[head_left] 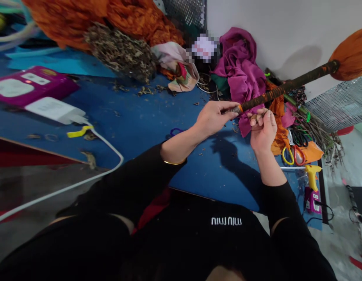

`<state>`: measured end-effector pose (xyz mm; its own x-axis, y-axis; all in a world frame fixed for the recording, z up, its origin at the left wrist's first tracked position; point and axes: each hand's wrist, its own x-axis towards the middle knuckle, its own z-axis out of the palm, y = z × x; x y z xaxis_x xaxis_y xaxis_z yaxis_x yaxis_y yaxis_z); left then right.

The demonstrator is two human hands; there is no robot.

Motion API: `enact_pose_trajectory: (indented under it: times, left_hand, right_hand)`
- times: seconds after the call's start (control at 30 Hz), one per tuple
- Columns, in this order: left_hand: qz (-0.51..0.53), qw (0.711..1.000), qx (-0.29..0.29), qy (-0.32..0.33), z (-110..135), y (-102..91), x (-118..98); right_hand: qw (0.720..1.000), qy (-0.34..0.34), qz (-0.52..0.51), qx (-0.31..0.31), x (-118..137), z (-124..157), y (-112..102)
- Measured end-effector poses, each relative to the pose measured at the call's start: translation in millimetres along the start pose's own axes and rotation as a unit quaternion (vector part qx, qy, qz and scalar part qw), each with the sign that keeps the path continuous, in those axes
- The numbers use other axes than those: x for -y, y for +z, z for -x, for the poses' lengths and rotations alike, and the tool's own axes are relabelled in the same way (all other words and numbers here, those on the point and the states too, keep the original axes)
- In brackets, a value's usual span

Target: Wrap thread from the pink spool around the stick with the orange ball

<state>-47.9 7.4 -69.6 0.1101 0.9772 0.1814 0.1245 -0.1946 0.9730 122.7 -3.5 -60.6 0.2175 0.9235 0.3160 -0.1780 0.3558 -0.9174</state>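
Observation:
My left hand (213, 117) grips the near end of a long stick (277, 91) between thumb and fingers. Dark brown-green wrapping with orange showing through covers the stick, and an orange band circles it beside my fingertips. It slants up to the right, where a big rounded orange fabric head (352, 56) tops it. Just under the stick is my right hand (263, 128), palm up, its fingers curled and pinched together. Something small and brownish may be between those fingers, but I cannot make it out.
Magenta cloth (242, 66), orange fabric (139, 21) and a clump of dried plant matter (119, 52) lie along the back of the blue table (139, 117). Scissors (298, 155) and a yellow glue gun (312, 175) lie at right. At left is a purple power strip (37, 84) with a white cable (110, 148).

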Motion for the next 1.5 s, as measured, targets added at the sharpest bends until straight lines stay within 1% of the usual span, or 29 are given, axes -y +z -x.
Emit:
enact_pose_trajectory:
  times: [0.1, 0.2, 0.27, 0.3, 0.43, 0.5, 0.6, 0.63, 0.7, 0.73, 0.77, 0.8, 0.87, 0.9, 0.97, 1.03, 1.13, 1.2, 1.37, 1.5]
  left_hand:
    - [-0.007, 1.0, -0.003, 0.006, 0, 0.3, 2]
    - [-0.006, 1.0, 0.001, 0.008, 1, -0.8, 0]
    - [-0.005, 1.0, 0.001, 0.01, 2, -1.6, 0]
    - [-0.005, 1.0, 0.001, 0.012, 1, -1.9, 0]
    - [-0.005, 1.0, -0.006, 0.016, 0, -1.5, 1]
    - [0.001, 1.0, -0.007, 0.011, 0, -1.0, 1]
    - [0.017, 1.0, -0.008, 0.003, 0, -0.3, 1]
    - [0.021, 1.0, -0.008, 0.002, 1, -0.2, 1]
    - [0.023, 1.0, -0.006, 0.001, 1, 0.3, 2]
    - [0.019, 1.0, -0.004, 0.002, 1, 0.7, 3]
    - [0.012, 1.0, -0.003, 0.004, 1, 1.4, 4]
    - [0.002, 1.0, -0.003, 0.008, 1, 2.3, 5]
    - [-0.022, 1.0, -0.009, 0.016, 1, 5.2, 8]
    - [-0.033, 0.999, -0.012, 0.018, 1, 7.0, 10]
    - [-0.048, 0.999, -0.016, 0.018, 1, 10.8, 12]
    - [-0.057, 0.998, -0.021, 0.015, 2, 14.1, 13]
    - [-0.07, 0.997, -0.037, 0.016, 5, 16.0, 11]
    - [-0.089, 0.995, -0.043, 0.015, 6, 15.0, 8]
    - [-0.14, 0.99, -0.019, -0.006, 5, 7.5, 4]
    - [-0.156, 0.987, -0.02, -0.009, 5, 2.6, 1]
  right_hand:
    - [0.999, 0.01, -0.023, -0.036, -5, -3, -3]
    - [0.996, 0.068, -0.036, -0.047, -13, -7, -7]
    - [0.995, 0.092, -0.012, -0.035, -15, -7, -8]
    - [0.995, 0.091, 0.005, -0.029, -14, -5, -7]
    - [0.998, 0.04, 0.041, -0.016, -8, 1, -2]
    - [0.999, 0.036, 0.032, -0.012, -7, 1, -1]
    - [0.997, 0.075, 0.023, -0.009, -13, -2, -4]
    - [0.995, 0.098, 0.03, 0.002, -16, -3, -5]
    - [0.987, 0.129, 0.077, 0.052, -22, -4, -8]
    - [0.982, 0.119, 0.119, 0.084, -24, -4, -10]
    - [0.975, 0.09, 0.17, 0.113, -24, -3, -11]
    - [0.964, 0.045, 0.225, 0.134, -24, -3, -12]
    - [0.934, -0.047, 0.323, 0.147, -21, -2, -13]
    - [0.919, -0.08, 0.359, 0.145, -19, -1, -13]
    - [0.897, -0.113, 0.404, 0.14, -15, 0, -13]
    - [0.887, -0.133, 0.422, 0.134, -13, 1, -13]
    - [0.883, -0.149, 0.425, 0.129, -12, 2, -12]
    - [0.88, -0.154, 0.428, 0.137, -10, 4, -11]
    - [0.87, -0.16, 0.433, 0.174, 3, 7, -9]
    - [0.862, -0.161, 0.448, 0.176, 14, 5, -11]
